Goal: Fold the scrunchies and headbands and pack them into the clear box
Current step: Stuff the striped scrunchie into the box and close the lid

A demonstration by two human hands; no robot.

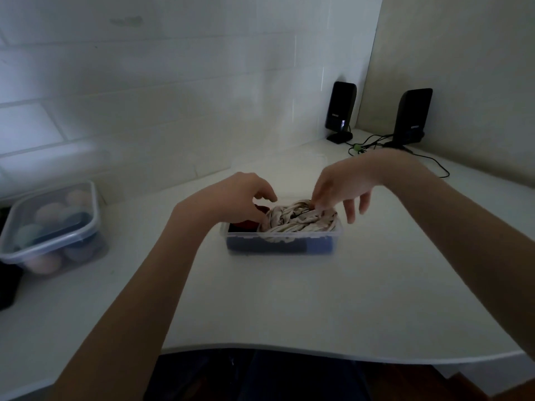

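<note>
The clear box (pixel 282 236) stands in the middle of the white table. A twisted cream headband (pixel 295 219) lies on top of its contents and bulges above the rim. Beneath it are dark blue fabric (pixel 318 246) and a dark red piece (pixel 246 224) at the left end. My left hand (pixel 237 198) rests over the box's left end, fingers curled down onto the red piece and the headband's edge. My right hand (pixel 341 186) hovers over the right half, thumb and forefinger pinching the headband's top, other fingers spread.
A clear lid (pixel 289 166) lies on the table just behind the box. A lidded container (pixel 49 230) with round pastel items stands at the left. Two black speakers (pixel 340 110) (pixel 412 117) with cables (pixel 373 143) occupy the back right corner. The table's curved front edge is near me.
</note>
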